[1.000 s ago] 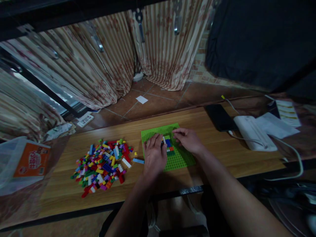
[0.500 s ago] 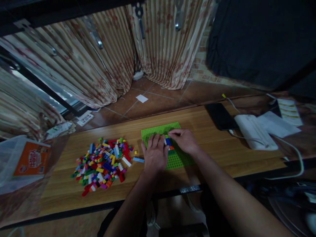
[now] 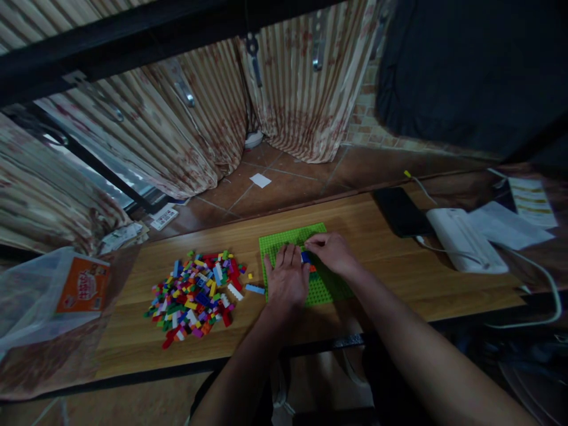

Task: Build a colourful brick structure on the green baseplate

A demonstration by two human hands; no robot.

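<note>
A green baseplate [image 3: 320, 293] lies on the wooden table, partly covered by both hands. My left hand [image 3: 289, 278] rests palm down over its left half, fingers stretched out and thumb apart. Beside those fingertips, a blue brick [image 3: 307, 257] and an orange brick [image 3: 312, 268] show on the plate, with a bit of white near them. My right hand [image 3: 333, 251] reaches in from the right, thumb and forefinger pinched at the upper edge of these bricks. Whatever sits in that pinch is hidden or too small to name.
Left of the plate spreads a pile of mixed toy bricks [image 3: 195, 299], with a light blue brick [image 3: 254, 289] near the plate's edge. A black phone [image 3: 402, 212] and a white cabled device [image 3: 465, 239] lie at right. A clear plastic box [image 3: 39, 302] stands far left.
The whole view has shifted slightly, so the table appears a little further right. Both hands stay over the plate in nearly the same pose; the right still pinches beside the bricks.
</note>
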